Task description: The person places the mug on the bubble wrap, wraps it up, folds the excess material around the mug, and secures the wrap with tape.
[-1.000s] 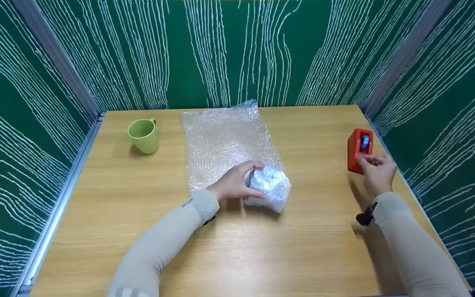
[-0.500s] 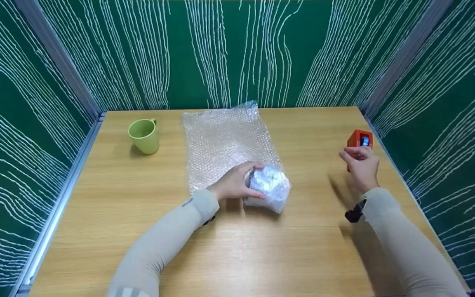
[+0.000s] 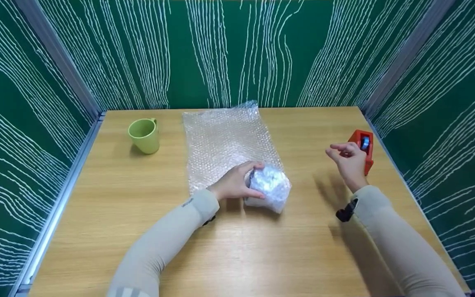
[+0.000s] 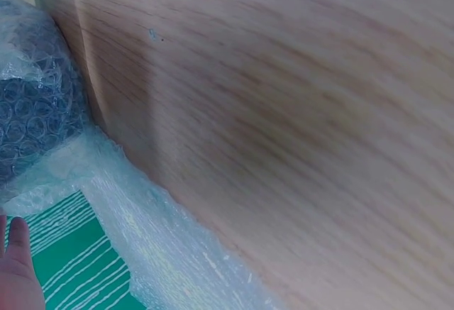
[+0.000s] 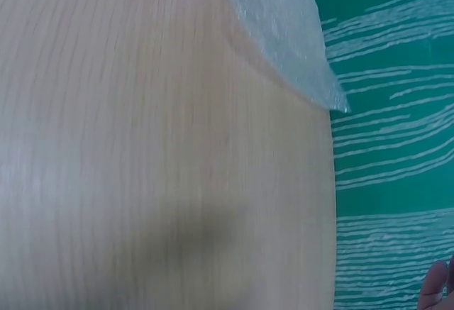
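Right hand [image 3: 350,159] shifted left, curled; left hand [image 3: 234,181] grips wrapped bundle [image 3: 272,188].

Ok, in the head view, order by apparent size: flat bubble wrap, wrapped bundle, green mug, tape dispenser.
Flat bubble wrap
Wrapped bundle
Green mug, tape dispenser: unsure; right hand partly hides the latter.

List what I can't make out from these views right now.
- Inside of the wrapped bundle: the bubble wrap blurs its contents, head and left wrist views.
- Anything between the right hand's fingertips: too small to tell, head view.
- Part of the tape dispenser: behind the right hand, head view.
- Most of each hand: cut off by the frame edge, both wrist views.
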{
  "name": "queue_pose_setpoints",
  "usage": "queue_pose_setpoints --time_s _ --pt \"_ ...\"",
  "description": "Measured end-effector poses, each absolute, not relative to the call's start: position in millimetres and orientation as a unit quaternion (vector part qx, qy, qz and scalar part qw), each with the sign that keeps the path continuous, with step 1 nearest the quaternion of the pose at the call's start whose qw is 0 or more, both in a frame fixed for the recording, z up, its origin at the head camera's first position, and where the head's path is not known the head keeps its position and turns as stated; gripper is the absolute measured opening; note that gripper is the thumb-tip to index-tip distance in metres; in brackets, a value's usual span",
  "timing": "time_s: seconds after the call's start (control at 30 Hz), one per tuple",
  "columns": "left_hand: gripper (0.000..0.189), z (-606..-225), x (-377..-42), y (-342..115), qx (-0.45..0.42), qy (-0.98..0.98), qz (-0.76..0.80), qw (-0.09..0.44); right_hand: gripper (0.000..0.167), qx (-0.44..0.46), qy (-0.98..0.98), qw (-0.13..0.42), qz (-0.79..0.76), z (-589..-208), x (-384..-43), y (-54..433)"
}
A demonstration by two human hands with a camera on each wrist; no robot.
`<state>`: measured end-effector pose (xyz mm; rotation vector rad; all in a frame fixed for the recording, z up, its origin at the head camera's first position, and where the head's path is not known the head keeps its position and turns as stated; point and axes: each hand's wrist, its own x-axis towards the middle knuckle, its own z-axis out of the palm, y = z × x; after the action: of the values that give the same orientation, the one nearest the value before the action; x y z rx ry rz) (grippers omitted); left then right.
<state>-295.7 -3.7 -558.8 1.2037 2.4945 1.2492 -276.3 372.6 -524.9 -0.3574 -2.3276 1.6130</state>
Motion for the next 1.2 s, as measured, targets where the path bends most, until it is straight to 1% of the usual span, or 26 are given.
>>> queue_pose_setpoints --time_s 0.23,0.5,0.77,1.0,1.2 --pt "0.087 -560 -296 -4 0.396 0.821 0.408 0.053 0.029 -0.104 -0.801 0.144 0.571 -521 -277 357" --pt "0.088 -561 -296 -3 0.394 0.822 0.409 0.053 0.036 -0.064 -0.81 0.132 0.569 -515 -272 336" --pt "0.088 -560 -296 -4 0.395 0.82 0.41 0.052 0.042 -0.015 -0.807 0.1 0.581 -505 -266 317" --pt "0.088 -560 -296 -4 0.397 0.819 0.411 0.051 0.042 0.06 -0.788 0.087 0.606 -504 -263 304" --pt "0.087 -558 -295 -4 0.401 0.819 0.407 0.05 0.046 0.098 -0.786 0.061 0.607 -503 -259 298"
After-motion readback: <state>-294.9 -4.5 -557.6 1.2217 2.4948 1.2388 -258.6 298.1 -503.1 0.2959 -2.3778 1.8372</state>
